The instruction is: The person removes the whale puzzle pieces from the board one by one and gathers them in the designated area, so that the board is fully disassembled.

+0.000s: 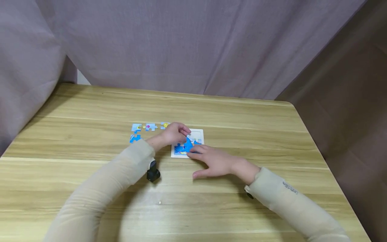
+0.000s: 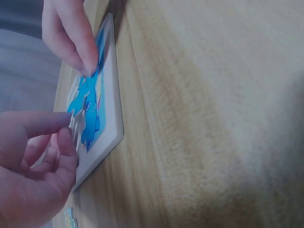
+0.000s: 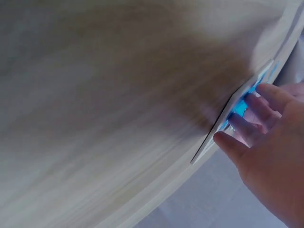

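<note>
A white puzzle tray (image 1: 198, 132) lies on the table, partly filled with blue picture pieces. Over its upper left part, my left hand (image 1: 174, 133) pinches a blue puzzle piece (image 1: 188, 144) between thumb and fingertips. The left wrist view shows that pinch at the piece's edge, close over the tray, with the other fingers curled behind. From the right, my right hand (image 1: 216, 162) reaches over the tray's lower right corner. Its fingers are spread, fingertips on the blue pieces (image 3: 241, 107) and thumb out to the side. Both hands hide parts of the picture.
Left of the tray lie several loose puzzle pieces: one with a sun (image 1: 165, 125), one pale blue with a pink curl (image 1: 150, 127), and a blue striped one (image 1: 134, 138). The wooden table (image 1: 242, 124) ends at a grey curtain (image 1: 181, 50) behind.
</note>
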Tool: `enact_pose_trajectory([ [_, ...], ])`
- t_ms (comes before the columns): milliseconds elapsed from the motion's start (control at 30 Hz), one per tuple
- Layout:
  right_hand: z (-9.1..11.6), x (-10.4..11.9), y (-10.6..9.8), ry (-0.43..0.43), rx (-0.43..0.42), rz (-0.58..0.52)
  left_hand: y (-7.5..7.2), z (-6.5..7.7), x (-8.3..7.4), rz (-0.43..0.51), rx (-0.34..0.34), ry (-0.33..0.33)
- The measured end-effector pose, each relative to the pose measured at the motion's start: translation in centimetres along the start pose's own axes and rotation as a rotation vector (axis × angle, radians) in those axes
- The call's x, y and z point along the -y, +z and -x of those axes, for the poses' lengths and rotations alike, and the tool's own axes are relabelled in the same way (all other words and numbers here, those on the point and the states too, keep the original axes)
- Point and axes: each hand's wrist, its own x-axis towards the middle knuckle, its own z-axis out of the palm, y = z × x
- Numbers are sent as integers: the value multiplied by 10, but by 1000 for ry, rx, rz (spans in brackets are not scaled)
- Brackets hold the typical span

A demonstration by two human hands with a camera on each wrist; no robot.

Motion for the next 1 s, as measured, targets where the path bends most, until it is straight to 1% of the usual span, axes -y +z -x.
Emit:
enact_pose_trajectory([
  [167,11,-5,1,42,-25,-6,1,-3,1,-17,5,-12],
  [333,16,-6,4,86,14,24,-1,-1,-1,-55,28,-8],
  [500,16,-7,5,97,27,20,-3,0,-2,-62,76,10],
  [633,16,-7,5,99,31,8,-2,-1,-1,-23,91,1],
  [767,16,-7,5,102,37,7,-3,-2,1,46,66,-15],
  [900,15,-8,5,105,42,17,-9,-1,0,106,26,-17],
  [1000,15,-8,5,108,45,22,-16,1,-1,109,21,-14],
])
